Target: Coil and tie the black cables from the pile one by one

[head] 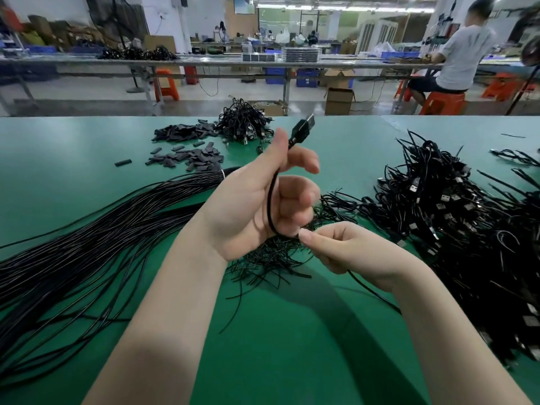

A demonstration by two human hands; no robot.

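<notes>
You held the cable (273, 200) upright, plug-end up, pinched in your left hand (257, 200), while your right hand (344, 249) just below pinched its tail, nearer for winding.

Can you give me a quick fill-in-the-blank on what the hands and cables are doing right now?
1. The left hand holds a black cable whose USB plug points ____.
2. The right hand pinches the same cable ____ the left hand.
3. The long uncoiled cables lie on the ____ side of the green table.
4. The heap of short cables with plugs lies to the ____ of the hands.

Missing words: up; below; left; right
</notes>
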